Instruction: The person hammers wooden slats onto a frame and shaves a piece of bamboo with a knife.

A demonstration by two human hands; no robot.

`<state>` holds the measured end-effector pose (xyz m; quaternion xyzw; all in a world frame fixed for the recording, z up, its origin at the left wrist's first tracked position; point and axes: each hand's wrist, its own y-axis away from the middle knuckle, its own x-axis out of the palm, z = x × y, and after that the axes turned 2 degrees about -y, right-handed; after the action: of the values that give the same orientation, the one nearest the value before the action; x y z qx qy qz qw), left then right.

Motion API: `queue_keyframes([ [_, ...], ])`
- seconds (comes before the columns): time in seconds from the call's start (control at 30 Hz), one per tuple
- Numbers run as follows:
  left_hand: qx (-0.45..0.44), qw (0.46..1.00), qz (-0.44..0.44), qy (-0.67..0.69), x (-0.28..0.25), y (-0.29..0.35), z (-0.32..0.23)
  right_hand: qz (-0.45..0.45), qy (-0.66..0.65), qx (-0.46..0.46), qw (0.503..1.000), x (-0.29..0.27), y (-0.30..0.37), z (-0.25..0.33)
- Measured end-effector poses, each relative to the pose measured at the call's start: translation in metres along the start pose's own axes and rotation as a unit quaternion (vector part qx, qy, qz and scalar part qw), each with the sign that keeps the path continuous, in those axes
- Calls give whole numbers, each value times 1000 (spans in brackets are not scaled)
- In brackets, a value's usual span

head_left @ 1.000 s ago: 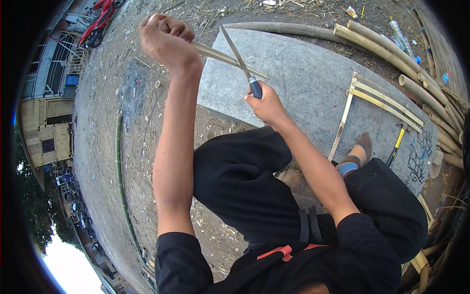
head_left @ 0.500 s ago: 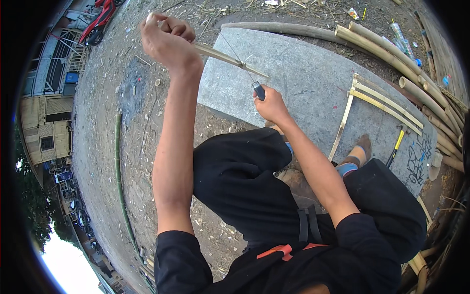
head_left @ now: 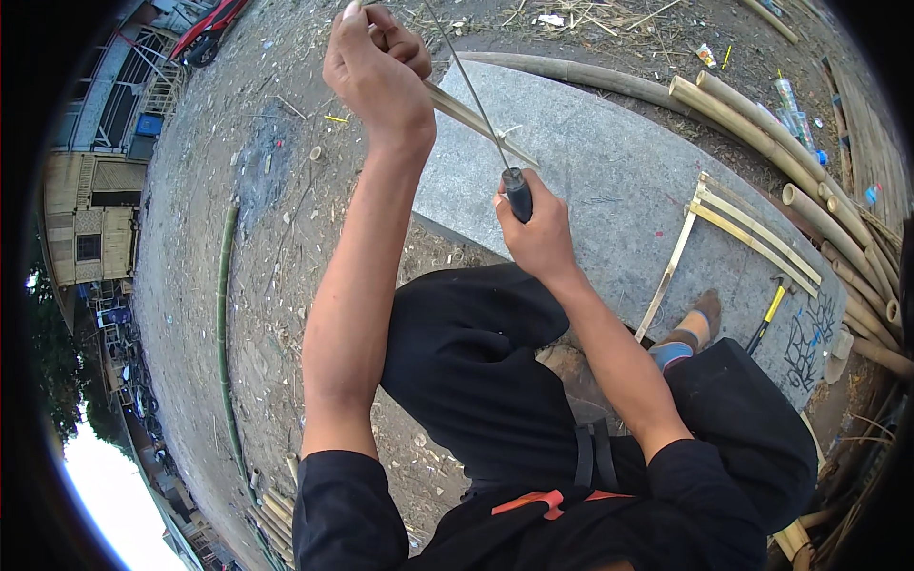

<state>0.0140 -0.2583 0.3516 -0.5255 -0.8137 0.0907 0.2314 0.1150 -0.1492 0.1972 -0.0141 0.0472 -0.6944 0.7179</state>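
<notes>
A pale split bamboo strip [head_left: 473, 120] slants down from my left hand [head_left: 379, 84], whose fingers are curled closed around its upper end. My right hand [head_left: 539, 231] is wrapped round the black handle of a knife [head_left: 518, 197]. Its long thin blade shows almost edge-on, pointing up and to the left. In the picture the blade crosses the strip near the strip's lower end; whether it touches there I cannot tell. A small pale curl sticks up from the strip beside the crossing. Both hands are over the grey slab's left end.
On the concrete slab [head_left: 609, 157] lie joined bamboo strips [head_left: 757, 238] and a yellow-and-black hammer [head_left: 768, 319]. Thick bamboo poles [head_left: 747, 124] are stacked beyond its right side. A green pole [head_left: 225, 295] lies on the dirt to the left. My foot [head_left: 700, 324] rests on the slab.
The knife's handle has tilted more upright, and more of its blade shows past the strip. My left hand appears further right and higher, still holding the strip. The whole view has shifted slightly.
</notes>
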Motion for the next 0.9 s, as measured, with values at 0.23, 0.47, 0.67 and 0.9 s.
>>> queue_keyframes([
  [0.23,-9,1000,11,-3,6,9,4,22,189,85,978,-12,-23,-85],
  [0.47,-6,999,26,26,17,11,3,53,26,165,984,-7,-20,-90],
  [0.67,-14,999,24,29,9,6,1,88,-13,205,975,-9,-20,-77],
  [0.9,-42,999,1,29,4,14,-19,67,91,153,982,-22,22,-58],
])
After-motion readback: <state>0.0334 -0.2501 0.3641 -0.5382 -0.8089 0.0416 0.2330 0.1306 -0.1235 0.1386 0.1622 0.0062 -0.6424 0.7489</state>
